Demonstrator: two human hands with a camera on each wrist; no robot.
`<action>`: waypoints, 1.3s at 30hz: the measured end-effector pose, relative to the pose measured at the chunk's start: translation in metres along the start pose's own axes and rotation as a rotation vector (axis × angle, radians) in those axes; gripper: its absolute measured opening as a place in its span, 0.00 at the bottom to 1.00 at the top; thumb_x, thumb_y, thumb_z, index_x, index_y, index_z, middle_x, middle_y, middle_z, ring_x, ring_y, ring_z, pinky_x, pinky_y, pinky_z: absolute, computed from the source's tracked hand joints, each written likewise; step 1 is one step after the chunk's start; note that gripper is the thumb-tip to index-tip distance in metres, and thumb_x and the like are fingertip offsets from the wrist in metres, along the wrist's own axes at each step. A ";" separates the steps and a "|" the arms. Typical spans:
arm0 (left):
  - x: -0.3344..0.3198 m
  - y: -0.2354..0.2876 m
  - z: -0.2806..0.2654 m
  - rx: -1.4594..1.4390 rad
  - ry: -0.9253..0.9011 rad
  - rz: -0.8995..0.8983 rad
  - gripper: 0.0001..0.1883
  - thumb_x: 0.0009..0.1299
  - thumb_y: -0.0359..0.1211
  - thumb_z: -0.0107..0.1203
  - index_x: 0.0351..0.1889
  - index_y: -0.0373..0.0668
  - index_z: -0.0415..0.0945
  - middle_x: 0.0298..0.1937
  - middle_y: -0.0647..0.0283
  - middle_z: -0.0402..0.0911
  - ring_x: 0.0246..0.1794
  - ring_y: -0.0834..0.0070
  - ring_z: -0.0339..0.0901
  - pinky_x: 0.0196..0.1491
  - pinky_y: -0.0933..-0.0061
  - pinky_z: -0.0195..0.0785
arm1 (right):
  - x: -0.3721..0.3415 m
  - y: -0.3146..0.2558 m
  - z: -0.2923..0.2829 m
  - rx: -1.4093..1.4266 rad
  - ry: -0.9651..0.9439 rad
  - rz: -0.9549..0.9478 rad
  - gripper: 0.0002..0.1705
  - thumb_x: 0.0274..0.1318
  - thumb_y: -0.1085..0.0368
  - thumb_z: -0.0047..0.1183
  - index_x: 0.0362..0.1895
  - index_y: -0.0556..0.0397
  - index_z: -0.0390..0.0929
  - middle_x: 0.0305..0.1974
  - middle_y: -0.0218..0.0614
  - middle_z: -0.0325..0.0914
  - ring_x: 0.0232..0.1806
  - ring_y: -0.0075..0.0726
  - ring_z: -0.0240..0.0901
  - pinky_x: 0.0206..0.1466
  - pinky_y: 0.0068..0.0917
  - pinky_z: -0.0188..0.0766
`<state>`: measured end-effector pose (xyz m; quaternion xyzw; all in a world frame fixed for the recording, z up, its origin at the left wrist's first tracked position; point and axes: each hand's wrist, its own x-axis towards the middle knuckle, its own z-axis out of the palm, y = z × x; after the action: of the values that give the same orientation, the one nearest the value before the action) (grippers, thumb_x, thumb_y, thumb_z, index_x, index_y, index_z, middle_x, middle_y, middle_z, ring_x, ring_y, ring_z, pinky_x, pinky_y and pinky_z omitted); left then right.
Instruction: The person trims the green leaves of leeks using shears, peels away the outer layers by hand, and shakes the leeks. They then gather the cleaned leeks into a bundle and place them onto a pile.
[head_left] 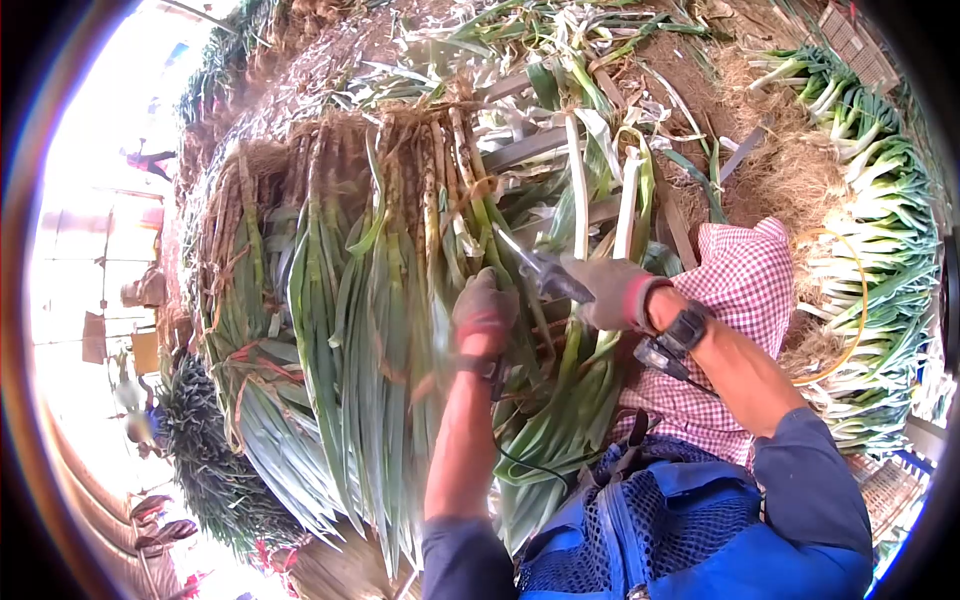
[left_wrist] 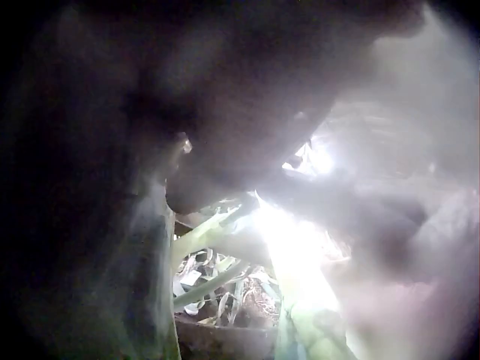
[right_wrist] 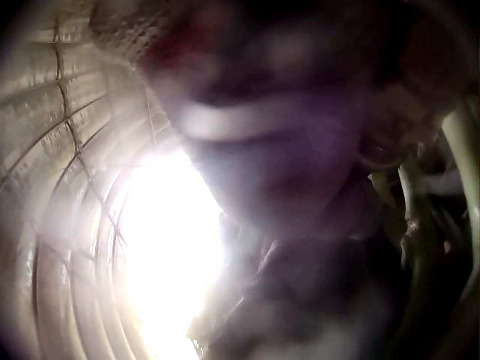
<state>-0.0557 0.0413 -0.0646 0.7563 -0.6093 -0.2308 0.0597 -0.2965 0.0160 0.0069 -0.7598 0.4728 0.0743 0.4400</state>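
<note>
My gloved left hand [head_left: 487, 308] is curled round a leek [head_left: 483, 225] at the edge of a wide pile of uncleaned leeks [head_left: 375, 290], their roots at the far side and leaves towards me. To its right, my gloved right hand [head_left: 607, 292] grips the dark handle of a knife [head_left: 560, 277]. The thin blade points up and left, close to the leek. Two trimmed leeks with pale shafts [head_left: 628, 205] lie beyond the right hand. Both wrist views are mostly dark and blurred; green stalks [left_wrist: 311, 322] show below the left hand.
Cleaned leeks [head_left: 870, 240] lie in a long row at the right, beside an orange hoop [head_left: 862, 300]. Cut leaves and peelings [head_left: 510, 40] cover the ground ahead. A red-checked cloth [head_left: 740, 290] lies over my lap. More leeks [head_left: 215, 460] are heaped at the left.
</note>
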 end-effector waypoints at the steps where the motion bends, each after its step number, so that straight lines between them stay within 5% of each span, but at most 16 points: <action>1: 0.001 0.003 0.004 0.024 0.030 -0.018 0.14 0.71 0.41 0.58 0.46 0.43 0.81 0.50 0.44 0.84 0.53 0.41 0.81 0.55 0.44 0.74 | 0.009 0.002 -0.001 0.016 0.024 -0.009 0.30 0.58 0.63 0.60 0.64 0.57 0.71 0.46 0.57 0.86 0.50 0.64 0.85 0.55 0.52 0.78; 6: 0.014 0.000 0.021 0.087 0.070 -0.100 0.17 0.72 0.44 0.58 0.50 0.43 0.80 0.54 0.44 0.85 0.55 0.42 0.83 0.56 0.44 0.76 | 0.061 -0.010 -0.018 -0.028 0.119 -0.039 0.28 0.58 0.64 0.58 0.62 0.59 0.71 0.47 0.59 0.86 0.54 0.64 0.85 0.58 0.51 0.80; 8: 0.019 0.010 0.016 0.116 0.043 -0.134 0.21 0.73 0.48 0.58 0.53 0.42 0.80 0.57 0.44 0.85 0.57 0.43 0.83 0.58 0.46 0.77 | 0.087 -0.017 -0.033 -0.049 0.131 -0.032 0.35 0.56 0.67 0.54 0.68 0.66 0.68 0.48 0.62 0.85 0.54 0.63 0.85 0.59 0.49 0.80; 11: 0.030 0.023 0.010 0.122 -0.060 -0.281 0.29 0.73 0.56 0.57 0.59 0.41 0.81 0.59 0.43 0.86 0.60 0.45 0.83 0.60 0.49 0.77 | 0.130 -0.020 -0.044 -0.049 0.219 -0.002 0.33 0.57 0.64 0.58 0.67 0.60 0.69 0.47 0.60 0.85 0.52 0.66 0.84 0.57 0.52 0.78; 18: 0.045 0.014 0.014 0.094 -0.080 -0.332 0.32 0.71 0.57 0.58 0.57 0.38 0.83 0.52 0.42 0.88 0.56 0.45 0.86 0.59 0.50 0.77 | 0.188 -0.029 -0.072 -0.018 0.256 0.052 0.27 0.54 0.66 0.56 0.60 0.60 0.77 0.47 0.62 0.86 0.53 0.67 0.84 0.58 0.52 0.78; 22: 0.063 0.018 0.006 -0.052 -0.080 -0.369 0.35 0.69 0.54 0.63 0.65 0.35 0.79 0.55 0.40 0.87 0.58 0.44 0.85 0.61 0.51 0.77 | 0.192 -0.023 -0.065 0.007 0.313 0.038 0.26 0.54 0.67 0.56 0.59 0.60 0.76 0.46 0.61 0.86 0.51 0.66 0.85 0.54 0.52 0.78; 23: 0.065 0.019 0.004 -0.122 -0.133 -0.414 0.38 0.67 0.50 0.67 0.70 0.36 0.76 0.58 0.39 0.86 0.61 0.44 0.83 0.64 0.52 0.75 | 0.190 -0.018 -0.063 0.015 0.276 0.062 0.27 0.54 0.65 0.58 0.59 0.59 0.76 0.45 0.60 0.86 0.50 0.65 0.85 0.54 0.51 0.79; 26: 0.061 0.025 -0.004 -0.210 -0.058 -0.450 0.37 0.64 0.50 0.69 0.66 0.36 0.80 0.55 0.40 0.88 0.59 0.45 0.85 0.62 0.53 0.76 | 0.168 -0.010 -0.050 0.092 0.242 0.069 0.31 0.55 0.60 0.65 0.62 0.57 0.74 0.46 0.56 0.86 0.49 0.60 0.85 0.54 0.48 0.79; 32: 0.052 0.006 0.010 -0.214 -0.024 -0.372 0.30 0.61 0.48 0.74 0.56 0.40 0.86 0.45 0.51 0.92 0.46 0.55 0.89 0.54 0.58 0.79 | 0.047 -0.013 -0.021 0.113 -0.002 0.081 0.36 0.57 0.63 0.61 0.70 0.53 0.66 0.46 0.57 0.84 0.49 0.61 0.85 0.55 0.50 0.79; 35: 0.032 0.006 0.005 -0.455 -0.013 -0.256 0.26 0.63 0.42 0.75 0.57 0.42 0.86 0.44 0.58 0.92 0.42 0.68 0.89 0.50 0.65 0.80 | -0.002 0.012 0.008 0.070 0.028 0.019 0.46 0.57 0.56 0.65 0.76 0.55 0.61 0.49 0.60 0.83 0.55 0.65 0.82 0.59 0.53 0.76; 39: 0.010 0.006 0.008 -0.507 -0.018 -0.210 0.27 0.63 0.40 0.75 0.59 0.41 0.85 0.45 0.58 0.92 0.42 0.69 0.89 0.48 0.66 0.80 | -0.048 0.029 0.037 0.009 0.069 -0.107 0.52 0.56 0.53 0.67 0.80 0.59 0.60 0.54 0.64 0.80 0.59 0.68 0.79 0.65 0.52 0.73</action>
<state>-0.0627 0.0321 -0.0719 0.7741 -0.4509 -0.3875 0.2173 -0.3342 0.0699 -0.0076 -0.7841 0.4468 0.0225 0.4301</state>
